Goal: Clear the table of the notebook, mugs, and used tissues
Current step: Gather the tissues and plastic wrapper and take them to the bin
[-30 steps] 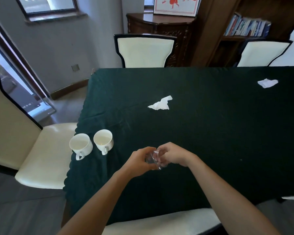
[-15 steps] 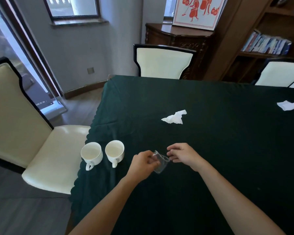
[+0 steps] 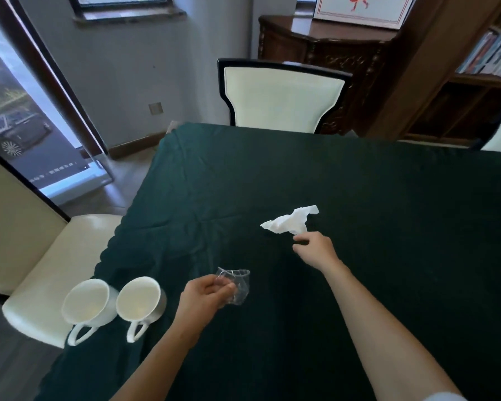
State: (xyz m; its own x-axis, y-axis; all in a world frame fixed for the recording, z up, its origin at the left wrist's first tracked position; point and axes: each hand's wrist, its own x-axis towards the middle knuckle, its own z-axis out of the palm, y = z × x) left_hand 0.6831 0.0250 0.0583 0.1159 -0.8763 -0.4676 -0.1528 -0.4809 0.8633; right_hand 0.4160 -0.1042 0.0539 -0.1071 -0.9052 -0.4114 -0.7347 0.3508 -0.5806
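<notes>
Two white mugs (image 3: 88, 303) (image 3: 141, 301) stand side by side at the table's left edge, handles toward me. My left hand (image 3: 204, 295) holds a small clear plastic bag (image 3: 237, 285) just above the dark green tablecloth (image 3: 402, 227). A crumpled white tissue (image 3: 288, 221) lies mid-table. My right hand (image 3: 314, 250) reaches to it, thumb and forefinger pinching its near right corner. No notebook is in view.
A cream chair (image 3: 282, 96) stands at the table's far end and another cream chair (image 3: 49, 273) at the left, beside the mugs. A dark wooden sideboard (image 3: 324, 44) and a bookshelf (image 3: 475, 91) are behind. A glass door is at the left.
My hands have parted: the left keeps the clear bag, the right has moved forward to the tissue and pinches its corner. The view has shifted left, so the far-right tissue is out of frame.
</notes>
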